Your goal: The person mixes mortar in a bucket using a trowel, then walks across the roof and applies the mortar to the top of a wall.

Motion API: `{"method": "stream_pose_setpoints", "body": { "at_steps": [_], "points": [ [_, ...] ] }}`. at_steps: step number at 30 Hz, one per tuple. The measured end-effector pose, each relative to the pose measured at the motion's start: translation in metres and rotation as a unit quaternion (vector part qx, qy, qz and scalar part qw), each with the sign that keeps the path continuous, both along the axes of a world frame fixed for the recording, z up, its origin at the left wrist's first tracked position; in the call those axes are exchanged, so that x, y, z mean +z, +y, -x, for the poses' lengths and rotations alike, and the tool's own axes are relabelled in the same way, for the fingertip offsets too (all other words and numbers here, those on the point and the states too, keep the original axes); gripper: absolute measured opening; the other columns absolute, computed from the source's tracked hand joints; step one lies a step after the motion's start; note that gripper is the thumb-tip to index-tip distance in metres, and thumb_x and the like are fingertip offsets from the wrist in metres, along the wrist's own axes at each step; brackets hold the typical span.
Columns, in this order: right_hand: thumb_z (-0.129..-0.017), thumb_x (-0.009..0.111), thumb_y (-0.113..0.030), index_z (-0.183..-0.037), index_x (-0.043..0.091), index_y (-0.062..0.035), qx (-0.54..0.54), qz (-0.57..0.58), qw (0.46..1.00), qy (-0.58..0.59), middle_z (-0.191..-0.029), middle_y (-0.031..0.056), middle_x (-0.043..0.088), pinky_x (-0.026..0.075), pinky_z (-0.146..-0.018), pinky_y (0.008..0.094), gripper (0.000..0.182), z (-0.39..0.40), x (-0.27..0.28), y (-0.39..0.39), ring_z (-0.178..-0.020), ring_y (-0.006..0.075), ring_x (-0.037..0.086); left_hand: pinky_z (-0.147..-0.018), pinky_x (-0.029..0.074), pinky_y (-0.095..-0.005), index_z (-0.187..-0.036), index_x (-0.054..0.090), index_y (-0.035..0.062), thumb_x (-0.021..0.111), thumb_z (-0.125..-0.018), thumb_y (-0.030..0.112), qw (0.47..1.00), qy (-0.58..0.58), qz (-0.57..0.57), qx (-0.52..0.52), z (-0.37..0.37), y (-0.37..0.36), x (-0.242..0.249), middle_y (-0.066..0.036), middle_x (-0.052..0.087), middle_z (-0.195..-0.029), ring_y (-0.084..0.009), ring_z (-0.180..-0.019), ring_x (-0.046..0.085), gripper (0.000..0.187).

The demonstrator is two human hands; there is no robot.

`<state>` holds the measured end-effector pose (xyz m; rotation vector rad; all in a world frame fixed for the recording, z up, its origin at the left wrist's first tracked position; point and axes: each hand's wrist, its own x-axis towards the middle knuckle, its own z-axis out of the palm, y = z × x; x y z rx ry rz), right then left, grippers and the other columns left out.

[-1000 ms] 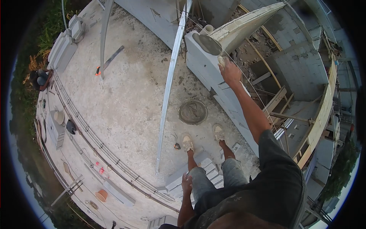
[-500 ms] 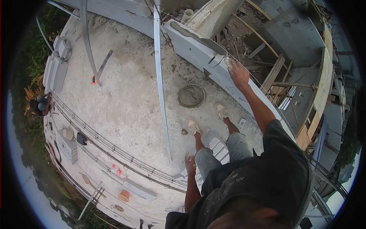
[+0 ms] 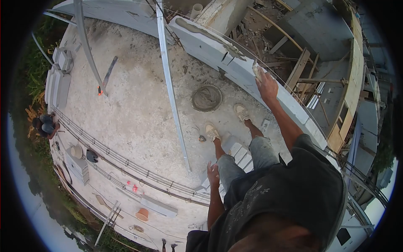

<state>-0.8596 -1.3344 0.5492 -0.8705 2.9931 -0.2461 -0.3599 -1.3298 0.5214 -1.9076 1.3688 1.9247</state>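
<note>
My right hand (image 3: 267, 86) reaches out to the top of the grey block wall (image 3: 197, 42) and is closed on a small pale tool (image 3: 257, 69) that rests on the wall's top edge. A strip of wet mortar (image 3: 210, 32) lies along the wall top further away. My left hand (image 3: 213, 170) hangs by my left thigh, fingers loosely apart, holding nothing. I stand on the concrete slab (image 3: 134, 109), my feet beside a round pan of mortar (image 3: 206, 98).
A long metal straightedge (image 3: 170, 88) lies across the slab. Stacked blocks (image 3: 238, 154) sit by my legs. Rebar (image 3: 126, 161) runs along the slab edge near an orange bucket (image 3: 142, 214). Another person (image 3: 45, 125) crouches at the left. Beyond the wall is a drop with timber.
My right hand has slid along the wall top toward me, away from the mortar-covered far end. My left hand stays by my thigh. The view has swung left.
</note>
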Motion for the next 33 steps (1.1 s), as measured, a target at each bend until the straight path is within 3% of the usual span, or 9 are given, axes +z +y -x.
{"method": "stream_pose_setpoints", "body": {
  "at_steps": [5,8,11,12,15,19,22,27,33],
  "points": [
    [-0.082,0.069,-0.028,-0.134,0.05,-0.0222,0.017,-0.004,0.999,0.034,-0.091,0.0074,0.058,0.048,-0.072,0.0415,0.055,0.014,-0.007,0.023,-0.084,0.0263,0.063,-0.085,0.048,-0.0306,-0.142,0.037,-0.0007,0.062,-0.094,0.024,0.985,0.045,0.113,-0.123,-0.038,0.025,-0.047,-0.016,0.064,-0.113,-0.0197,-0.099,0.06,0.059],
    [-0.081,0.07,-0.027,-0.134,0.05,-0.0232,0.001,-0.04,0.999,0.009,-0.092,0.0071,0.058,0.047,-0.073,0.0401,0.056,-0.007,-0.004,0.047,-0.086,0.0253,0.062,-0.091,0.046,-0.0321,-0.141,0.039,-0.0002,0.065,-0.092,0.026,0.995,-0.042,-0.017,-0.085,-0.016,0.015,-0.009,-0.018,0.063,-0.117,-0.0227,-0.107,0.06,0.062],
    [-0.082,0.069,-0.027,-0.135,0.05,-0.0235,-0.033,-0.067,0.997,-0.028,-0.094,0.0068,0.057,0.046,-0.074,0.0401,0.057,-0.005,-0.002,0.056,-0.088,0.0246,0.062,-0.097,0.043,-0.0352,-0.14,0.039,-0.0032,0.069,-0.088,0.034,0.992,0.031,-0.041,-0.117,-0.026,0.034,-0.023,-0.025,0.058,-0.124,-0.0298,-0.119,0.056,0.071],
    [-0.083,0.068,-0.027,-0.137,0.048,-0.0242,-0.021,-0.037,0.999,0.011,-0.094,0.0066,0.057,0.046,-0.075,0.0401,0.058,-0.008,-0.005,0.06,-0.088,0.0246,0.062,-0.102,0.041,-0.0401,-0.14,0.037,-0.0071,0.072,-0.083,0.044,0.981,-0.015,-0.049,-0.185,-0.029,0.036,-0.027,-0.031,0.052,-0.131,-0.0381,-0.124,0.051,0.085],
    [-0.083,0.068,-0.028,-0.137,0.047,-0.0242,-0.018,-0.079,0.997,-0.017,-0.093,0.0066,0.057,0.046,-0.076,0.04,0.058,-0.014,-0.015,0.08,-0.089,0.0246,0.062,-0.104,0.039,-0.0447,-0.139,0.035,-0.0102,0.073,-0.079,0.051,0.96,-0.038,-0.079,-0.267,-0.038,0.054,-0.04,-0.035,0.047,-0.134,-0.0439,-0.127,0.047,0.094],
    [-0.085,0.067,-0.026,-0.133,0.049,-0.0191,-0.06,0.018,0.996,-0.067,-0.101,0.0105,0.06,0.049,-0.074,0.0426,0.052,-0.028,0.014,0.067,-0.088,0.0327,0.064,-0.105,0.037,-0.0467,-0.143,0.032,-0.007,0.072,-0.078,0.053,0.95,-0.032,-0.068,-0.302,-0.047,0.063,-0.049,-0.035,0.045,-0.135,-0.0468,-0.127,0.044,0.097],
    [-0.085,0.066,-0.026,-0.13,0.051,-0.0149,-0.077,0.166,0.96,-0.21,-0.108,0.0148,0.062,0.051,-0.074,0.0446,0.049,-0.053,0.005,0.06,-0.088,0.0372,0.065,-0.107,0.036,-0.0468,-0.146,0.025,-0.004,0.071,-0.078,0.053,0.952,-0.068,-0.066,-0.29,-0.026,0.064,-0.063,-0.034,0.04,-0.139,-0.0484,-0.129,0.04,0.1],
    [-0.086,0.065,-0.031,-0.126,0.052,-0.0081,0.05,-0.041,0.962,-0.266,-0.106,0.0197,0.065,0.053,-0.076,0.0471,0.048,-0.093,-0.093,0.025,-0.091,0.0384,0.066,-0.105,0.036,-0.0495,-0.15,0.017,0.0027,0.069,-0.08,0.052,0.953,-0.171,-0.084,-0.235,0.007,0.066,-0.093,-0.031,0.03,-0.146,-0.0508,-0.13,0.037,0.101],
    [-0.087,0.058,-0.022,-0.12,0.052,-0.009,0.165,-0.232,0.944,-0.166,-0.099,0.0158,0.063,0.055,-0.069,0.0456,0.036,-0.12,-0.318,-0.07,-0.082,0.0341,0.069,-0.1,0.04,-0.0521,-0.148,0.029,0.0115,0.068,-0.08,0.045,0.929,-0.319,-0.035,-0.184,0.055,0.034,-0.104,-0.026,0.037,-0.142,-0.0462,-0.124,0.045,0.085]
  ]
}}
